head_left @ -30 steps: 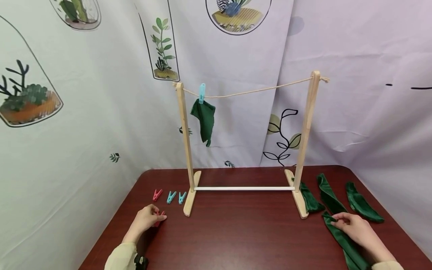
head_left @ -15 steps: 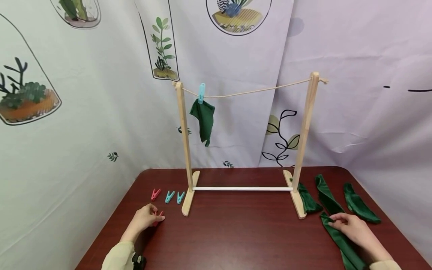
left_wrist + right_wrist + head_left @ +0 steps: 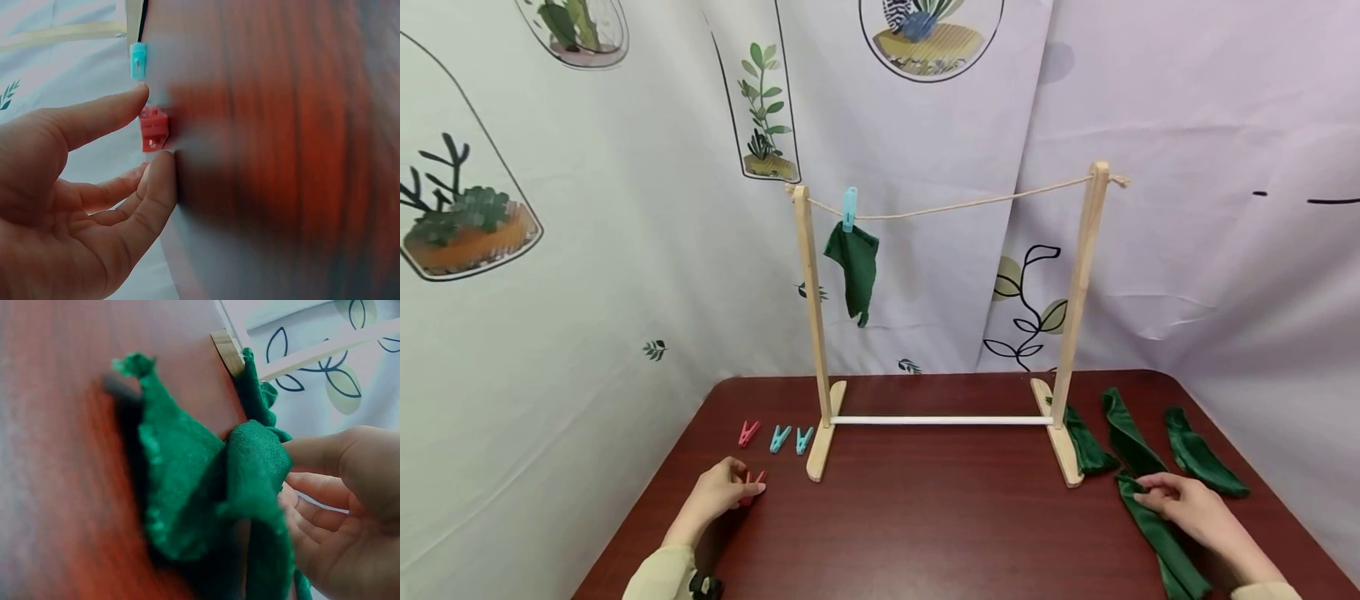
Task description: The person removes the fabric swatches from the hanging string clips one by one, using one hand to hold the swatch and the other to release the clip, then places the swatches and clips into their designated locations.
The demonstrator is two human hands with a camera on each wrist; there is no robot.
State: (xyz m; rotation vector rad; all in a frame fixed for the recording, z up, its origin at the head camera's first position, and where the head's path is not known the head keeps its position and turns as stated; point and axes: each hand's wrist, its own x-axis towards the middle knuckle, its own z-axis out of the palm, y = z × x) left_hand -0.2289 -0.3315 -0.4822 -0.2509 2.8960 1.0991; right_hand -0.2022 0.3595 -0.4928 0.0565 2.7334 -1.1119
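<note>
In the head view my left hand (image 3: 715, 497) is low at the left of the table, thumb and forefinger at either end of a red clothespin (image 3: 154, 128). Over on the right, my right hand (image 3: 1183, 508) pinches the far end of a long green velvet cloth (image 3: 1161, 533). The right wrist view shows that cloth raised into folds beside the thumb and fingers. A blue clothespin (image 3: 849, 208) clips a small green cloth (image 3: 853, 268) to the rope (image 3: 955, 204), near the left post. Part of the held clothespin is hidden by the fingers in the head view.
A wooden frame (image 3: 1078, 292) with a white crossbar (image 3: 940, 421) stands at the back of the dark red table (image 3: 940, 517). Another red clothespin (image 3: 748, 433) and two blue clothespins (image 3: 780, 439) lie left of it. More green cloths (image 3: 1202, 454) lie to its right.
Both hands keep nearly the same place and pose. The head view shifts very slightly; the cloths, frame and clothespins stay put.
</note>
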